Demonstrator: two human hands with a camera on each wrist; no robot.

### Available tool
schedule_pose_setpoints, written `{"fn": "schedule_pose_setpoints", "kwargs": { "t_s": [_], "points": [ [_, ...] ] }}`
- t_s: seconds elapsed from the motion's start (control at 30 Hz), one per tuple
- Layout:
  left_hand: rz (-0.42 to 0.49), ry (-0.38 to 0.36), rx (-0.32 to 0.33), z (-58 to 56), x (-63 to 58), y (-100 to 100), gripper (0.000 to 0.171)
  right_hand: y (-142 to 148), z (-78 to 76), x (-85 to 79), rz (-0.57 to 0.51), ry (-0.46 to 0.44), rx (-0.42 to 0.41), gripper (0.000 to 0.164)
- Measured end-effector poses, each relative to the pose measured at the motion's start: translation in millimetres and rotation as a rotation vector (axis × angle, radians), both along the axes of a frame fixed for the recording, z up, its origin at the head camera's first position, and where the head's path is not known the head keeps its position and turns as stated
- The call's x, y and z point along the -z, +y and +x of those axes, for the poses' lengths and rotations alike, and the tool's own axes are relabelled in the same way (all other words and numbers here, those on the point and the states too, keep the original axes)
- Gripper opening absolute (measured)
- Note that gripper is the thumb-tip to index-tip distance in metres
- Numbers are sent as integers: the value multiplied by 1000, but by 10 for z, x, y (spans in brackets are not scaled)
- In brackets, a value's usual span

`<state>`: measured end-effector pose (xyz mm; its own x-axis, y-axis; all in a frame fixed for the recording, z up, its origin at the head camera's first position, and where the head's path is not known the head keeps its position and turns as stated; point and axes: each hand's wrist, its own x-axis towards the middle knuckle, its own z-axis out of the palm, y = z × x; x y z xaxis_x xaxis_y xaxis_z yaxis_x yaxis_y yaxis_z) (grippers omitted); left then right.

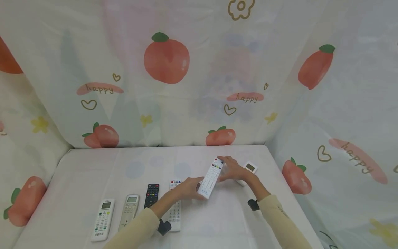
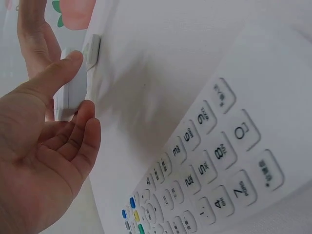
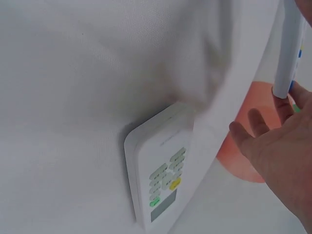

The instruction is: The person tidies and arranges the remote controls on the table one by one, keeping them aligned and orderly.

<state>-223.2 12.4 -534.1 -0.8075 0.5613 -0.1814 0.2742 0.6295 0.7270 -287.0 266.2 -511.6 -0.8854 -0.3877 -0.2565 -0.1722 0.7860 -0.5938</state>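
Note:
A white remote control (image 1: 211, 178) with small coloured buttons near its top is held tilted above the table between both hands. My left hand (image 1: 189, 188) grips its lower end, thumb and fingers on either side, as the left wrist view also shows at the white casing (image 2: 75, 95). At the upper end, my right hand (image 1: 230, 169) holds it between fingers and thumb; the right wrist view shows the fingertips (image 3: 282, 108) against its end. Under the right wrist lies a white remote with a screen (image 1: 250, 167), partly hidden in the head view.
Left of the hands, a row lies on the white-covered table (image 1: 93, 169): a white remote with a screen (image 1: 103, 219), a beige one (image 1: 129, 209), a black one (image 1: 151, 193) and a long white one (image 1: 175, 216). The left forearm partly covers several. Fruit-printed cloth (image 1: 192, 103) hangs around.

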Motion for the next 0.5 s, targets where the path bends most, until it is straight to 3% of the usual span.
{"fn": "schedule_pose_setpoints", "kwargs": {
  "t_s": [0.5],
  "points": [
    [3,11,-22,353,-35,-98,77,-168,137,-8,63,-40,-98,104]
  ]
}}
